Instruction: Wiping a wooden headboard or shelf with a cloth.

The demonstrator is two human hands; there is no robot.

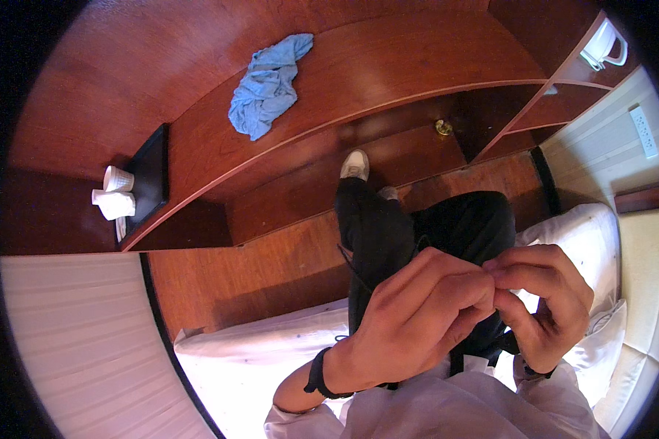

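Observation:
My left hand (pixel 417 318) and my right hand (pixel 549 302) meet fingertip to fingertip above my lap. The fingers of both are curled, and whatever may be pinched between them is too small or hidden to tell. Each wrist wears a black band. Below the hands are my legs in black trousers (pixel 379 236), with a white shoe (pixel 356 164) on one foot resting on a low wooden ledge. A crumpled blue cloth (pixel 269 82) lies on the reddish wooden desk (pixel 362 71) beyond.
White cups (pixel 118 179) stand by a black tray (pixel 148 175) at the desk's left end. A white kettle (pixel 604 46) sits on the right shelf. White bedding (pixel 252 362) is beneath me, and a power strip (pixel 643 131) is on the right wall. A small gold-coloured object (pixel 444 127) lies under the desk.

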